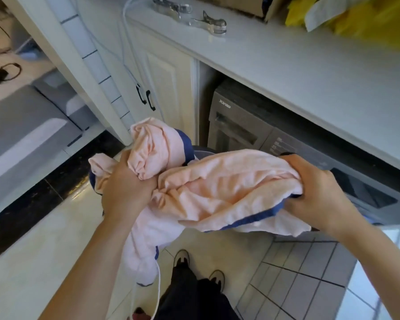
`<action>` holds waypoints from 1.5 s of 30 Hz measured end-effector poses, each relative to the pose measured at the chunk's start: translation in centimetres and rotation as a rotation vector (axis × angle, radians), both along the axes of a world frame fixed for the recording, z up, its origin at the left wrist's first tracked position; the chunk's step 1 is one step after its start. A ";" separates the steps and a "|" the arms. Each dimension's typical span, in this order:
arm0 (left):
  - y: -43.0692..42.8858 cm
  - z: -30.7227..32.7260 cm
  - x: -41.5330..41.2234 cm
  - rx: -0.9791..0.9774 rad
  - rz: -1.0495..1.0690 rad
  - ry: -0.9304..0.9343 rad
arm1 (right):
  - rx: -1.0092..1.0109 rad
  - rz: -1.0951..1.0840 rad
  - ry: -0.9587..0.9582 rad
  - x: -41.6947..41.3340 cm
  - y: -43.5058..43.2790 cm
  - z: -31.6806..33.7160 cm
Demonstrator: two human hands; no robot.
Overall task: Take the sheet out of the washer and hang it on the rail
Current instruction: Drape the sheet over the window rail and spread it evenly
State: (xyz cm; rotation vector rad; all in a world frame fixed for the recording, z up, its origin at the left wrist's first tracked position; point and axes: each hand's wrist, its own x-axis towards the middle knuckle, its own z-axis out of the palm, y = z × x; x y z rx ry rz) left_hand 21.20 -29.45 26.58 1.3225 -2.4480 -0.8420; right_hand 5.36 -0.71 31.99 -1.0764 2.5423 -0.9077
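A crumpled pale pink sheet (pixel 208 190) with a dark blue border is bunched up in front of me, outside the washer. My left hand (pixel 127 188) grips its left part, and a fold of cloth stands up above that hand. My right hand (pixel 314 192) is closed on its right end, near the blue edge. One tail of the sheet hangs down below my left forearm toward the floor. The dark grey washer (pixel 245 125) sits under the white counter, directly behind the sheet. Its door is hidden by the cloth. No rail is in view.
A white countertop (pixel 310 72) runs above the washer and carries metal clips (pixel 208 21), a cardboard box and yellow cloth (pixel 356 17). A white cabinet door (pixel 166 84) with black handles stands left of the washer. My shoes (pixel 183 257) rest on the tiled floor below.
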 end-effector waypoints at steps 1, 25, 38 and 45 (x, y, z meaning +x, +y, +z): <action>0.1 0.1 0.0 -0.001 -0.008 -0.008 | -0.012 -0.021 0.001 0.2 -0.1 -0.1; -16.1 1.2 -5.6 0.142 -0.530 -0.115 | -0.110 -0.750 -0.120 6.3 -16.3 -2.0; -19.8 2.4 -1.1 0.354 -0.480 -0.133 | -0.133 -0.810 -0.188 12.4 -20.6 -2.8; -23.3 1.6 1.2 0.332 -0.503 -0.166 | -0.075 -0.807 -0.235 16.7 -24.7 -2.9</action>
